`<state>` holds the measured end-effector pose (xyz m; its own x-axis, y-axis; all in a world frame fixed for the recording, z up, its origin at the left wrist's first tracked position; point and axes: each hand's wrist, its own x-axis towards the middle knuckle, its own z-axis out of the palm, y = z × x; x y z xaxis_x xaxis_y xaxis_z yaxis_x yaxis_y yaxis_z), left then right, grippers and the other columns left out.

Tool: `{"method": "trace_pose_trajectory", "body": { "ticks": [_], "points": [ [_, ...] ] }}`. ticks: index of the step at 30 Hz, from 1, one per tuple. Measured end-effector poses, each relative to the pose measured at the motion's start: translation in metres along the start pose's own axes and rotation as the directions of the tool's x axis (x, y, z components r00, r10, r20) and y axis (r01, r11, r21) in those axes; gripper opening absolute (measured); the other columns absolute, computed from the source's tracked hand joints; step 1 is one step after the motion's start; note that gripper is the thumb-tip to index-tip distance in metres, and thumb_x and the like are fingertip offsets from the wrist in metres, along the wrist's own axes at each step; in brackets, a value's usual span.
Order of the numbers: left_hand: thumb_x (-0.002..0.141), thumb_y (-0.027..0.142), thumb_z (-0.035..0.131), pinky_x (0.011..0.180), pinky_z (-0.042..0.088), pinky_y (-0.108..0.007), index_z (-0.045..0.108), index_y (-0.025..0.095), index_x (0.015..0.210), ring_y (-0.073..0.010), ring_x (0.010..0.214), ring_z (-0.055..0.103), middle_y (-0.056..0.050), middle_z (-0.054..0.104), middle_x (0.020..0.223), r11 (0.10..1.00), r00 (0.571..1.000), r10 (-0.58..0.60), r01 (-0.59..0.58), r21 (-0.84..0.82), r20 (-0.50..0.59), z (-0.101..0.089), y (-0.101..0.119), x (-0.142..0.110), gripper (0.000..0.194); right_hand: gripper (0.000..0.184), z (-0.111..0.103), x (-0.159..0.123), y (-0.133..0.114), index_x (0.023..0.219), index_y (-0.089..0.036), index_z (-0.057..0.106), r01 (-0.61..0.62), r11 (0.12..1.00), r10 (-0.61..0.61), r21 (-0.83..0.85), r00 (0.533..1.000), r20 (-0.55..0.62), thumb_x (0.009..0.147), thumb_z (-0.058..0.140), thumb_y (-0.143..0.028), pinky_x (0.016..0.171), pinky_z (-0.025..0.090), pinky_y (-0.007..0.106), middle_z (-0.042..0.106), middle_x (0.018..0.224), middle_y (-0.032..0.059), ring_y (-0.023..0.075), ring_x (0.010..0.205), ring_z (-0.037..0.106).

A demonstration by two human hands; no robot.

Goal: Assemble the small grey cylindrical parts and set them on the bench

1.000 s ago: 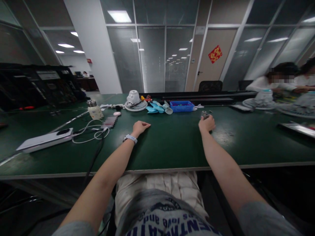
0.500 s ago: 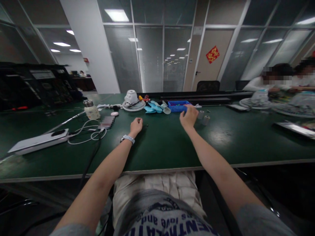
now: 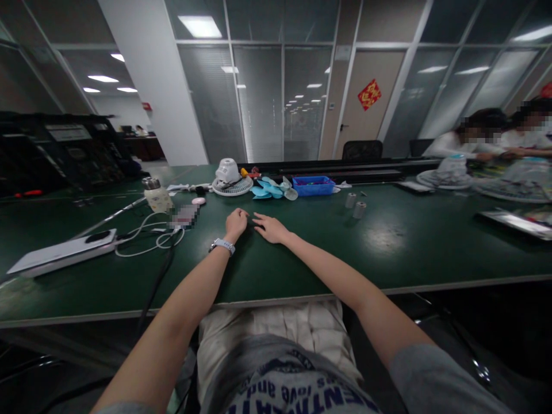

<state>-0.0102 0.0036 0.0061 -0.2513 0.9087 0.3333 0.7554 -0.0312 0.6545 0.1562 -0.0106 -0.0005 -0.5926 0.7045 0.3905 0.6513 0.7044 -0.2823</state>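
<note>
Resting close together on the green bench (image 3: 259, 264), on the near side of the blue basket (image 3: 313, 190) and to its left: left hand (image 3: 236, 224) and right hand (image 3: 273, 229). Curled in and nearly closed: the left fingers (image 3: 242, 214); cannot tell about any small thing inside. Loosely stretched and slightly spread toward the left hand: the right fingers; too dark at their tips to tell of any grip.

Just left of the basket, beyond both hands: light-blue fan blades (image 3: 268, 188), with a translucent piece (image 3: 290, 192) beside them. Farther left of the basket: a white fan housing (image 3: 227, 171) on a round grille (image 3: 242, 185). Standing upright to the near right of the basket, well apart from the hands: two metal cylinders (image 3: 359, 211). Well left of the basket: a patterned bottle (image 3: 157, 198). Far right of the basket: a co-worker in white (image 3: 444, 145).
</note>
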Motion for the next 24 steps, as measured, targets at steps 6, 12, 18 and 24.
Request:
{"method": "trace_pose_trajectory", "body": {
  "ticks": [6,12,18,24],
  "points": [
    [0.085,0.023,0.038,0.081,0.046,-0.026,0.071,0.020,0.087,-0.0208,0.095,0.064,-0.007,0.073,0.098,0.998,0.999,0.023,-0.024,0.060,0.023,-0.002,0.001,-0.002,0.032,0.035,-0.001,0.001,-0.003,0.122,-0.025,0.066,-0.059,0.997,0.060,0.055,0.998,-0.026,0.091,0.052,-0.018,0.103,0.042,0.033,0.064,0.125,0.0026,0.0202,0.118,0.058],
    [0.086,0.024,0.039,0.081,0.046,-0.027,0.072,0.020,0.087,-0.0201,0.094,0.064,-0.007,0.073,0.097,0.996,0.998,0.044,-0.047,0.076,0.042,-0.001,0.001,-0.002,0.033,0.040,-0.040,-0.017,0.021,0.124,-0.024,0.065,-0.214,0.976,0.214,0.027,0.942,-0.257,0.089,0.047,-0.012,0.098,0.043,0.032,0.069,0.116,0.0041,0.0210,0.107,0.063],
    [0.085,0.023,0.041,0.082,0.046,-0.026,0.072,0.021,0.088,-0.0194,0.093,0.064,-0.006,0.073,0.098,0.997,0.997,0.048,-0.051,0.054,0.057,0.000,0.001,-0.001,0.031,0.049,-0.113,-0.076,0.111,0.131,-0.013,0.056,-0.601,0.793,0.396,-0.096,0.630,-0.667,0.089,0.032,-0.006,0.106,0.027,0.043,0.067,0.114,0.0150,0.0217,0.106,0.058],
    [0.085,0.022,0.042,0.081,0.046,-0.026,0.072,0.021,0.088,-0.0192,0.093,0.064,-0.005,0.073,0.098,0.997,0.997,0.043,-0.047,0.056,0.067,0.000,-0.001,0.000,0.031,0.047,-0.135,-0.117,0.158,0.127,-0.011,0.056,-0.833,0.551,0.484,-0.037,0.356,-0.799,0.086,0.034,-0.007,0.102,0.026,0.045,0.069,0.103,0.0150,0.0217,0.098,0.060]
  ]
}}
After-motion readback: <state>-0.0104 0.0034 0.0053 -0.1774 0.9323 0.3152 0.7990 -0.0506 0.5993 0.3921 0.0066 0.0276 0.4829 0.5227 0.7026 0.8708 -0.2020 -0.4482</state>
